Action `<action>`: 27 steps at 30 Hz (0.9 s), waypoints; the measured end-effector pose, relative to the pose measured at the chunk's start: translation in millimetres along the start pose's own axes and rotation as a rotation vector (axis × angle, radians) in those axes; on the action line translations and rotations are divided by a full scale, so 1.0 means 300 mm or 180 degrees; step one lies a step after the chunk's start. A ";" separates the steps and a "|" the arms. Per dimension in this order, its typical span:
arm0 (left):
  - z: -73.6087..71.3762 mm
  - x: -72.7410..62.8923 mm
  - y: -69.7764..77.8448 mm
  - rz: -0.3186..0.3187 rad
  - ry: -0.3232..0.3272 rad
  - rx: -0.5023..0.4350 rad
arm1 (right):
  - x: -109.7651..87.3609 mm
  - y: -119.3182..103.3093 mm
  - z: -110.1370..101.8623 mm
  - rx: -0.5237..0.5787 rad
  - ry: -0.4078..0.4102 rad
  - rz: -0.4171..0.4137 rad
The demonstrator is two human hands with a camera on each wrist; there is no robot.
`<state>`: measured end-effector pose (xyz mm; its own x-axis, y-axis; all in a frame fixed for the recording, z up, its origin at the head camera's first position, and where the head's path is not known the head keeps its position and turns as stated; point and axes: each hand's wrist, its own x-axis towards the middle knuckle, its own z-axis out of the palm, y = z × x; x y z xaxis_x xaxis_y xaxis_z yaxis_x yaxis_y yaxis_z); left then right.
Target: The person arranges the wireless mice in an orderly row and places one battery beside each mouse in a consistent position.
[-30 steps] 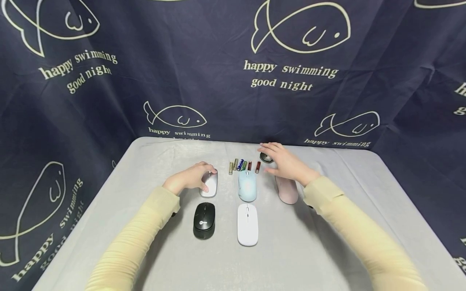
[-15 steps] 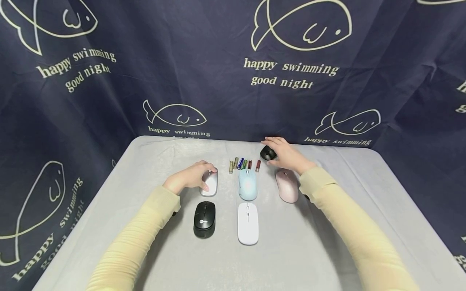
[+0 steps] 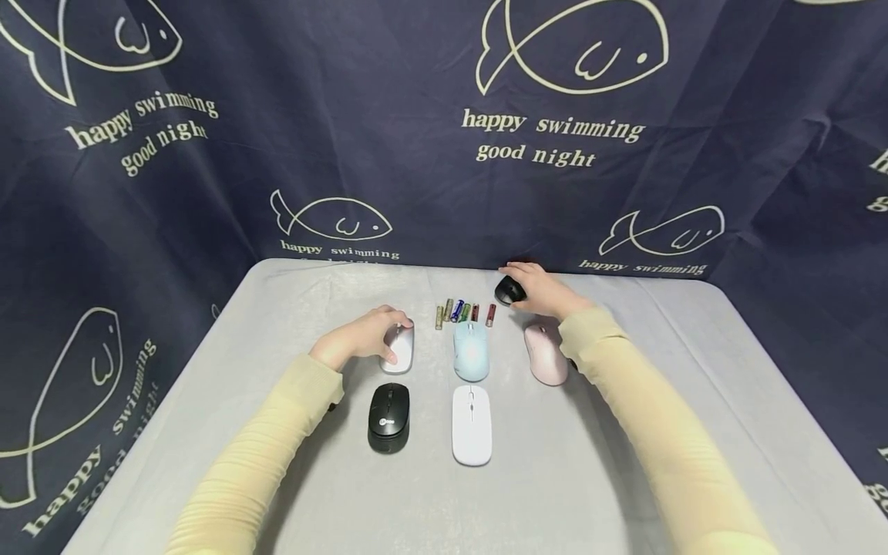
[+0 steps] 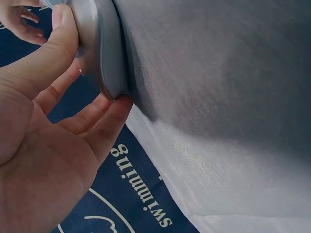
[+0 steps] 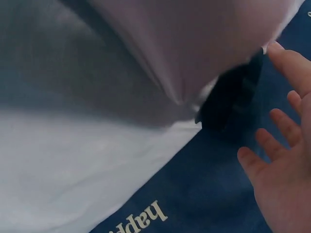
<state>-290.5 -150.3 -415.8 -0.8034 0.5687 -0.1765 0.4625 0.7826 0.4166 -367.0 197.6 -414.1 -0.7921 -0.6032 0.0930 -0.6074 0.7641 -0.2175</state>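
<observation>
My left hand (image 3: 368, 337) holds a silver computer mouse (image 3: 404, 351) at the left of the group. In the left wrist view the thumb lies along the top of the silver mouse (image 4: 109, 48) and fingertips meet its edge. At the back of the table my right hand (image 3: 544, 293) is spread around a small black mouse (image 3: 509, 290), fingers at its far side and thumb at its near side. The right wrist view shows the right hand (image 5: 286, 165) with fingers spread and a gap between them and the dark mouse (image 5: 231, 97); a pink mouse (image 5: 194, 39) blocks part of it.
Several coloured batteries (image 3: 458, 311) lie in a row behind a light blue mouse (image 3: 471, 352). A white mouse (image 3: 472, 426) and a larger black mouse (image 3: 389, 417) are nearer. The pink mouse lies under the right forearm's inner side. A dark fish-print curtain (image 3: 444, 154) borders the table (image 3: 555, 478).
My right hand has moved back from above the pink mouse to the small black mouse, uncovering more of both. The left hand stays on the silver mouse.
</observation>
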 end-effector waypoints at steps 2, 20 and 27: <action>-0.002 0.001 0.002 -0.0005 -0.0002 -0.0003 | 0.004 0.002 0.009 -0.0015 -0.0054 0.0055; 0.001 0.005 -0.001 0.0013 0.0012 -0.0014 | 0.049 0.017 0.009 -0.0334 -0.0581 0.0049; 0.001 0.002 -0.001 0.0041 0.0031 -0.0001 | 0.070 0.037 0.002 -0.0357 -0.0626 -0.0010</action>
<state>-290.9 -150.1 -416.3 -0.8010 0.5763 -0.1625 0.4727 0.7752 0.4192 -390.4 193.3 -415.1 -0.7700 -0.6302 -0.1001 -0.6214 0.7762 -0.1070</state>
